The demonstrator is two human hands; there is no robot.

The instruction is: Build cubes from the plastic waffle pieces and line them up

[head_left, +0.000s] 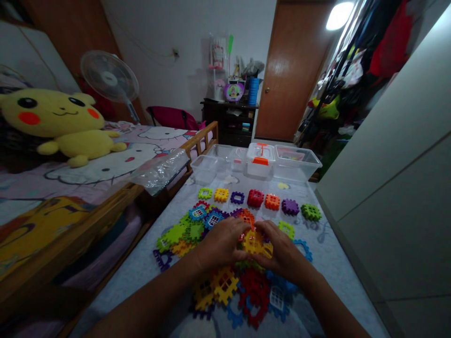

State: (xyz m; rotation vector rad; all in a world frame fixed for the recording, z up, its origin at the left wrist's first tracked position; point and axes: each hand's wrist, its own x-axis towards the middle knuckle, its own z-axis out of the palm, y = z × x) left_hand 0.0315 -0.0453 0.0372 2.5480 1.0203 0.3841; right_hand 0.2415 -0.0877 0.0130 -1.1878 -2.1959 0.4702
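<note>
1. At the centre of the frame, a yellow, notched-edge plastic piece (252, 241) is held between two bare hands, above a pile of coloured pieces.
2. Left of it, the left hand (225, 239) pinches its near side, thumb below and fingers curved over the top.
3. Right of it, the right hand (281, 249) pinches the opposite side, its fingers bent inward; the exact fingertip contact is too blurred to tell.
4. Left of centre, lime-green toothed plastic pieces (181, 233) overlap near a blue toothed piece with a white lattice window (198, 213).
5. At the lower centre, red toothed plastic pieces (254, 291) lie between a yellow toothed piece with a window opening (225, 284) and a blue piece with a white window grid (277, 298).
6. Across the middle, beyond the hands, a spaced row runs from a lime-green square piece (205, 193) at left to a stack of green toothed squares (311, 212) at right, with a red stack (255, 198) between.
7. Above that row, a clear box with orange clasps (261, 165) stands beside an open transparent plastic bin (299, 171), all on pale blue patterned cloth (333, 253).
8. At the upper left, a yellow plush toy (82, 143) sits on a bed.
</note>
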